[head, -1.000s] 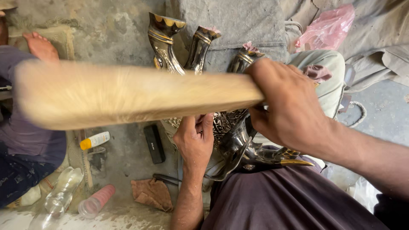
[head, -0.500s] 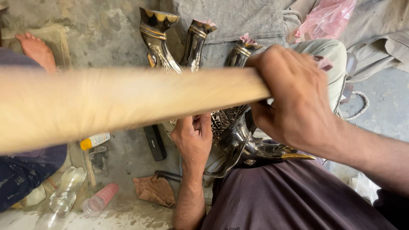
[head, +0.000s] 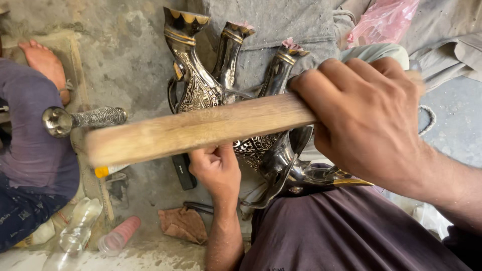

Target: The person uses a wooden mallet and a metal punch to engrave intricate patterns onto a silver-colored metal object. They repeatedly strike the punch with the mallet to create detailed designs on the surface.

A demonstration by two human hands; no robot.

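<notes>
1. The right hand (head: 374, 120) is gripping a wooden mallet (head: 201, 130), raised above the work.
2. The left hand (head: 217, 168) is closing around an engraved metal jug (head: 281, 165) lying on the lap.
3. Three similar engraved jugs (head: 193, 75) are standing on the floor; hammering seems to be under way, its extent unclear.

Concrete floor (head: 130, 60) was dusty. At 9 o'clock a second person's bare foot (head: 46, 62) rested on it, purple-clad leg (head: 35, 150) below. A pink plastic bag (head: 381, 22) lay at 1 o'clock. At 7 o'clock lay a clear plastic bottle (head: 78, 233), a pink cylinder (head: 119, 236) just beside it, and a crumpled brown rag (head: 185, 225) nearby. A black bar-shaped object (head: 183, 171) lay near centre.
</notes>
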